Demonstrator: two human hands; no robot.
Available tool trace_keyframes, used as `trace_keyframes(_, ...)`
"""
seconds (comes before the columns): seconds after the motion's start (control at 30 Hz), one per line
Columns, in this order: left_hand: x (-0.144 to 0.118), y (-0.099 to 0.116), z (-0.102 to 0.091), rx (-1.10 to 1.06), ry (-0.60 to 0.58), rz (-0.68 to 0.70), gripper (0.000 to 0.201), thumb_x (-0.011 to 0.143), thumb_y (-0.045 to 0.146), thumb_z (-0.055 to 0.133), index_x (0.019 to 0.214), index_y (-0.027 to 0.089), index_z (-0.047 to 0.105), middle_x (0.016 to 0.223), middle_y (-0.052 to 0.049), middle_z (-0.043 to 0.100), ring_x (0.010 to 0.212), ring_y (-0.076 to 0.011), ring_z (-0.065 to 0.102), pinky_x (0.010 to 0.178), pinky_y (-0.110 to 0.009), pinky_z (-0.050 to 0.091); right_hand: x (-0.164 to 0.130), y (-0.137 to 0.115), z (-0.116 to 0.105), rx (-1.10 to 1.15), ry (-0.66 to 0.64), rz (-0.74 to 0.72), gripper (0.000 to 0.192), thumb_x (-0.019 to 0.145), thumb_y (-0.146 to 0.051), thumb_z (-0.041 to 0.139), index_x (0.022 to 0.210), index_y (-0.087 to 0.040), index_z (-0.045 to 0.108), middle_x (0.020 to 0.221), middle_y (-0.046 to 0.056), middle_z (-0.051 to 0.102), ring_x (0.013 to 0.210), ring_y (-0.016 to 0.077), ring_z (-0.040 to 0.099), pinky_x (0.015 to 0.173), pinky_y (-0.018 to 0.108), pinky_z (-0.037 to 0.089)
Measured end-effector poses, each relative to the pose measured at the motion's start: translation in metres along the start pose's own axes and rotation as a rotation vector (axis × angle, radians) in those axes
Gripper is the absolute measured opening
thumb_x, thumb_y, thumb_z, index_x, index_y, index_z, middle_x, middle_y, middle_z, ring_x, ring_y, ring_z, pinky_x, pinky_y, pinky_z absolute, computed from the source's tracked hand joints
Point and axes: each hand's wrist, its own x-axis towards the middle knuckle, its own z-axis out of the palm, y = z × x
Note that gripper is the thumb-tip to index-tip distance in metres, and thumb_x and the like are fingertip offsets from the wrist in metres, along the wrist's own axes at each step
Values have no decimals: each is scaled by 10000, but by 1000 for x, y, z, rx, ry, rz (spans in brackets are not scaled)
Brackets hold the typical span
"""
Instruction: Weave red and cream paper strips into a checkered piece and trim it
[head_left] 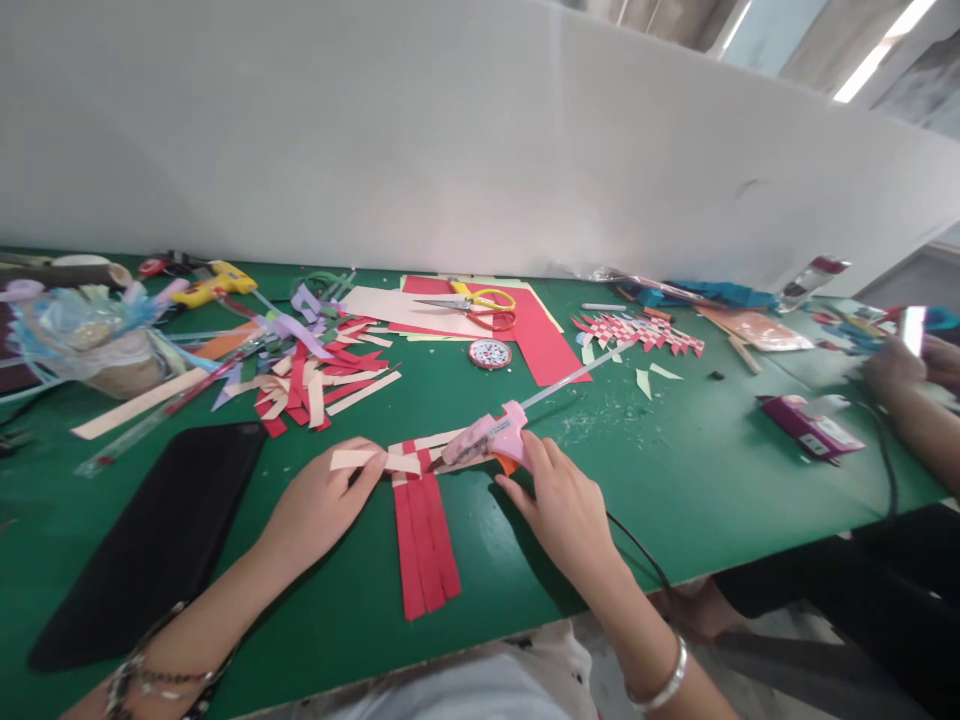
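Observation:
My right hand [559, 505] grips a pink glue gun [491, 437] with its nozzle pointing left at a weave of red paper strips [424, 535] and cream strips lying on the green table [675, 480]. A clear glue stick juts out of the gun's back toward the upper right. My left hand [322, 505] presses its fingertips on a cream paper strip [367, 460] that crosses the top of the red strips.
A black phone-like slab [150, 540] lies left of my arm. A heap of cut strips [315, 375], scissors [480, 303] on red paper [540, 335], a round tin [490, 353], a woven piece [637, 332] and a yellow glue gun [210, 283] lie farther back. Another person's hands [911, 365] are at the right.

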Motion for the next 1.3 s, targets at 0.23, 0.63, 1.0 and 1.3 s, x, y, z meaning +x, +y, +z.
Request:
trace_keyframes(0.23,0,-3,0,17,-2,14,434,898,477,268,749,218,583,866,-18,657,798,-203,610,701,-266,438,2,-4,-2,-26,-30,-10,276,866,-297,552,1100,-171,480,874,41,614,748,185,629,490,251,389)
trace_keyframes(0.63,2,-1,0,30,-1,36,446,898,474,257,723,218,578,844,-22,654,758,-198,597,678,-270,431,4,1,-5,-64,-65,19,255,908,-257,479,1150,-180,467,918,55,623,821,174,604,541,238,399)
trace_keyframes(1.0,1,-1,-1,13,-21,18,451,894,495,257,731,220,575,861,-31,647,771,-206,594,685,-281,438,1,17,-7,-101,-17,36,216,924,-288,439,1110,-186,479,887,51,617,781,183,598,491,244,349)
trace_keyframes(1.3,0,-1,0,11,-16,3,441,890,499,274,741,221,582,878,-25,644,791,-202,598,715,-276,442,-1,33,-14,-143,-19,84,246,925,-292,446,1145,-184,466,932,55,626,794,179,604,492,250,334)
